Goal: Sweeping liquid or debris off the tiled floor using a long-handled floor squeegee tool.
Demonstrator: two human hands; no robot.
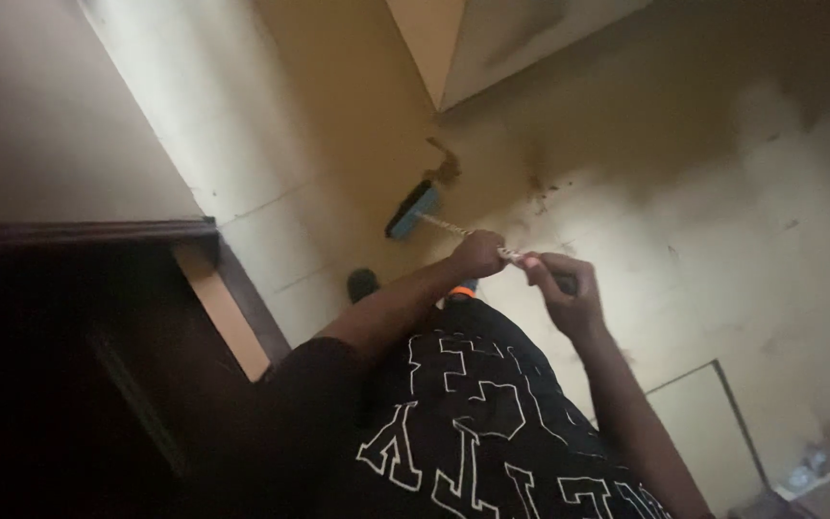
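A broom with a blue head (412, 209) rests on the pale tiled floor, its thin patterned handle (449, 227) slanting up toward me. My left hand (477, 254) is closed around the handle lower down. My right hand (559, 282) grips the handle's upper end, close behind the left. A patch of dark dirt (446, 169) lies just beyond the broom head. My dark shorts with white lettering (473, 423) fill the bottom of the view, and one dark shoe (362, 284) shows on the floor.
A dark wooden door frame (79, 365) stands at the left. A pale wall corner (453, 48) juts in at the top. Specks of dirt (545, 192) are scattered on the floor. A lighter floor panel (703, 423) and a raised edge (818, 471) sit at lower right.
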